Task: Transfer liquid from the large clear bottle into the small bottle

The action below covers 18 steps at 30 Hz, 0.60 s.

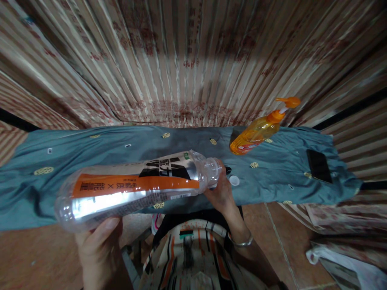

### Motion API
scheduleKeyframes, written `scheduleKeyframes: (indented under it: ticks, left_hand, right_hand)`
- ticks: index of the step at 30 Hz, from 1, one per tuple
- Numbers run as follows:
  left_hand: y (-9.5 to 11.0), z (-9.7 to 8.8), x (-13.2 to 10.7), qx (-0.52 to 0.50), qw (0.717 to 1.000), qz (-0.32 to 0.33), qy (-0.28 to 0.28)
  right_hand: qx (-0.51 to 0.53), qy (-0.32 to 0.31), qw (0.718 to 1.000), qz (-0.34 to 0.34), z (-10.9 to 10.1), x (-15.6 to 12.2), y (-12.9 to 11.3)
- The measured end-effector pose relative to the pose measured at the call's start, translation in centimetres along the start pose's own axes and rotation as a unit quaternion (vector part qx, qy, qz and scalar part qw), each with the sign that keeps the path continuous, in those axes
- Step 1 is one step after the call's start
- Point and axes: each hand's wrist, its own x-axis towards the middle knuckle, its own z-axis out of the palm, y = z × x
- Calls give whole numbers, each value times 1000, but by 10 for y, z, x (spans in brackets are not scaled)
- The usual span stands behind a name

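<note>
bottle (pixel 136 186) over near cloth (pixel 272 186) edge, phone (pixel 319 166) well apart

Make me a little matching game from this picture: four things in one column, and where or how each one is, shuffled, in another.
Things:
1. labelled bottle
2. pump bottle
3. white disc
4. black slab

Places and states:
A. dark and flat, near the right end of the blue-green cloth
B. orange-topped, with orange liquid inside
C. held up by the left hand and the right hand
D. small and round, seen just beside the right hand

Right pairs: 1-C, 2-B, 3-D, 4-A.
</note>
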Motion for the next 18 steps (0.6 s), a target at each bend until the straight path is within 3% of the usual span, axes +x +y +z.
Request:
scheduleKeyframes:
  ticks: [18]
  left_hand:
    - [-1,-3,-3,-17,1000,-6,23]
  right_hand:
    - [-17,-5,1000,2,-1,0,0]
